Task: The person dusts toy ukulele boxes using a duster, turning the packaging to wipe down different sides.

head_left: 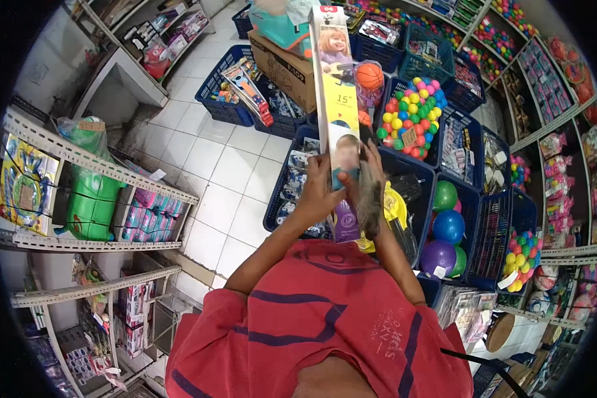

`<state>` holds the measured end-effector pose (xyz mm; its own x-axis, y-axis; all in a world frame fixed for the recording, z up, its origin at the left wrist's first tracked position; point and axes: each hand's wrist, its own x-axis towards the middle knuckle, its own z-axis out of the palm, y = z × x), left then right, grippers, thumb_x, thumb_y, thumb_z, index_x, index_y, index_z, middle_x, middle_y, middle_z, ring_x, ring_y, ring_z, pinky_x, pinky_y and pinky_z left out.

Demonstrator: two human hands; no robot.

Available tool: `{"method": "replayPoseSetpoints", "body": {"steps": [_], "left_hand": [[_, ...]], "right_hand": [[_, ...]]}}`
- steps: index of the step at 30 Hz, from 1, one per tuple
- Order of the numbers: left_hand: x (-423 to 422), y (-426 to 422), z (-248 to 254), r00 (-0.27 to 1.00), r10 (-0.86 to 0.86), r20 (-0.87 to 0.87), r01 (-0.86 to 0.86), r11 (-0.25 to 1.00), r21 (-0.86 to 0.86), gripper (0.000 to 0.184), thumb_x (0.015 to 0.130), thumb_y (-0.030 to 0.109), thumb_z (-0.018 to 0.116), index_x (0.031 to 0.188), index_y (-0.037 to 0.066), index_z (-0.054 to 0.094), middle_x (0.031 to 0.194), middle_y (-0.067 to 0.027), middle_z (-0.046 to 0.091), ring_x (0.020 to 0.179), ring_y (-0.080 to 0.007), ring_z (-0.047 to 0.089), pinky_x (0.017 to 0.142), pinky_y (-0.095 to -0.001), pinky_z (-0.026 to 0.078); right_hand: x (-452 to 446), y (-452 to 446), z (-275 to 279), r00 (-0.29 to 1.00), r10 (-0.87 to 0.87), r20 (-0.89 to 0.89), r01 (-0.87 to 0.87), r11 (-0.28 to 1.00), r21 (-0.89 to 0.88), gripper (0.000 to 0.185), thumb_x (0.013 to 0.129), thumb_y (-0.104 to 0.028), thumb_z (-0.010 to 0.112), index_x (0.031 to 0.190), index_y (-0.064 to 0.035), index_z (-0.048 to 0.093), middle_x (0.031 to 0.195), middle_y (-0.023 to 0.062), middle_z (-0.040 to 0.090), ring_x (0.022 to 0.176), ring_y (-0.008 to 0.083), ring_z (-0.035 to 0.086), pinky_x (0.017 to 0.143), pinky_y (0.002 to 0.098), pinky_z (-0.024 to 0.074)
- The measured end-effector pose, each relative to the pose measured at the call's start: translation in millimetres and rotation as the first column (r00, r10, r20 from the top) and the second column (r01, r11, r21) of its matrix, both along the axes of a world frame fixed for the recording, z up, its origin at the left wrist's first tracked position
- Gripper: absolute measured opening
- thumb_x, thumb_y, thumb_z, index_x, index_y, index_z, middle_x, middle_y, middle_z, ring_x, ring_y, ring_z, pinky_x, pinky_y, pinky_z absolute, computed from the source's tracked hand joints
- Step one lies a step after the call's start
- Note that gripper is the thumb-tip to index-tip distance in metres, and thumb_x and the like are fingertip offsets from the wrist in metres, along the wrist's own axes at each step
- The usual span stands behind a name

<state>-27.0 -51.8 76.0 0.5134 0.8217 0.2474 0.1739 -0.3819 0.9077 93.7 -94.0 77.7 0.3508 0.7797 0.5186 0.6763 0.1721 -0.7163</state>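
Observation:
A long, narrow cardboard box [338, 99] stands out in front of my chest, its near end close to my shirt. Printed on it are a child playing a small guitar, a yellow panel marked 15" and a purple end. My left hand [317, 189] grips the box's left edge near its lower part, thumb over the front. On the right side, my right hand [371, 176] is closed against the box. A greyish, blurred patch [371, 209] covers part of that hand; I cannot make out what it is.
Blue crates [282, 176] of packaged goods surround the box. Beyond and to the right are a bag of coloured balls [411, 119], larger balls [448, 225] in a crate and a brown carton [282, 73]. Shelves [99, 166] line the left; white floor tiles [222, 159] lie between.

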Motion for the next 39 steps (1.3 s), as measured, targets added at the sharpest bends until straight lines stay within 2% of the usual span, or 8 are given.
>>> {"method": "replayPoseSetpoints", "body": {"steps": [3,5,19,23,27,32,35,39], "left_hand": [[-2,-5,2,0.986,0.065,-0.154,-0.031,0.977,0.211,0.087,0.065,0.023,0.067,0.136,0.011,0.019,0.107,-0.0241,0.034,0.099,-0.038,0.037,0.085,-0.0437,0.032],[-4,-10,10,0.934,0.14,-0.329,-0.045,0.959,0.278,0.086,0.065,0.024,0.067,0.136,0.014,0.02,0.108,-0.0248,0.034,0.1,-0.0393,0.036,0.083,-0.0469,0.032],[-18,-27,30,0.773,0.164,-0.612,0.078,0.934,0.348,0.072,0.071,0.036,0.063,0.132,0.017,0.032,0.118,-0.028,0.034,0.108,-0.0383,0.035,0.085,-0.0497,0.025],[-40,-7,35,0.931,0.016,-0.365,0.031,0.992,0.122,0.066,0.071,0.03,0.067,0.127,0.01,0.038,0.116,-0.022,0.041,0.103,-0.0309,0.045,0.086,-0.0391,0.033],[-50,2,34,0.894,0.396,-0.208,-0.327,0.896,0.3,0.074,0.069,0.027,0.07,0.129,0.004,0.032,0.117,-0.0212,0.039,0.109,-0.0295,0.042,0.083,-0.0363,0.04],[-66,12,-2,0.991,0.13,-0.014,-0.125,0.909,-0.398,0.07,0.074,0.032,0.067,0.126,-0.002,0.033,0.115,-0.0193,0.045,0.105,-0.0246,0.045,0.086,-0.0332,0.039],[-65,9,-15,0.987,0.056,0.153,0.036,0.841,-0.54,0.059,0.076,0.032,0.065,0.116,-0.006,0.043,0.098,-0.014,0.057,0.092,-0.0171,0.051,0.083,-0.0274,0.039],[-71,2,0,0.981,0.162,0.103,-0.07,0.802,-0.593,0.054,0.076,0.03,0.065,0.111,-0.006,0.046,0.095,-0.0112,0.058,0.085,-0.0146,0.053,0.076,-0.026,0.043]], "right_hand": [[3,10,-45,0.958,0.08,-0.277,-0.088,0.996,-0.014,0.066,0.07,-0.031,0.069,0.118,0.0037,0.041,0.121,0.0202,0.042,0.113,0.0283,0.041,0.093,0.0344,0.0338],[-23,-8,18,0.639,0.102,-0.762,-0.22,0.974,-0.054,0.065,0.07,-0.034,0.069,0.116,0.0035,0.043,0.119,0.0185,0.044,0.113,0.0259,0.04,0.095,0.0348,0.03],[-13,-3,16,0.154,0.028,-0.988,-0.346,0.938,-0.028,0.045,0.075,-0.018,0.065,0.114,-0.005,0.046,0.099,0.004,0.054,0.088,0.0131,0.054,0.075,0.0252,0.0444],[-3,-1,-3,0.064,-0.004,-0.998,-0.371,0.928,-0.027,0.038,0.075,-0.019,0.064,0.106,-0.0032,0.05,0.088,0.0028,0.058,0.072,0.0127,0.058,0.063,0.0244,0.0487],[-3,1,-10,-0.029,0.061,-0.998,-0.394,0.917,0.067,0.038,0.076,-0.019,0.064,0.106,0.0004,0.051,0.096,0.0074,0.058,0.084,0.0155,0.057,0.075,0.0287,0.047],[-2,4,-35,-0.126,0.076,-0.989,-0.469,0.874,0.127,0.042,0.076,-0.021,0.064,0.108,0.0019,0.05,0.099,0.0092,0.057,0.091,0.0176,0.055,0.082,0.0305,0.0451],[-10,0,-23,0.027,0.064,-0.998,-0.484,0.874,0.043,0.051,0.077,-0.032,0.062,0.112,0.0036,0.048,0.105,0.012,0.055,0.093,0.0189,0.054,0.084,0.0318,0.0425],[7,6,-15,0.556,-0.154,-0.817,-0.235,0.913,-0.333,0.066,0.078,-0.049,0.055,0.114,0.0057,0.049,0.113,0.0131,0.05,0.101,0.0178,0.048,0.089,0.0314,0.0351]]}}
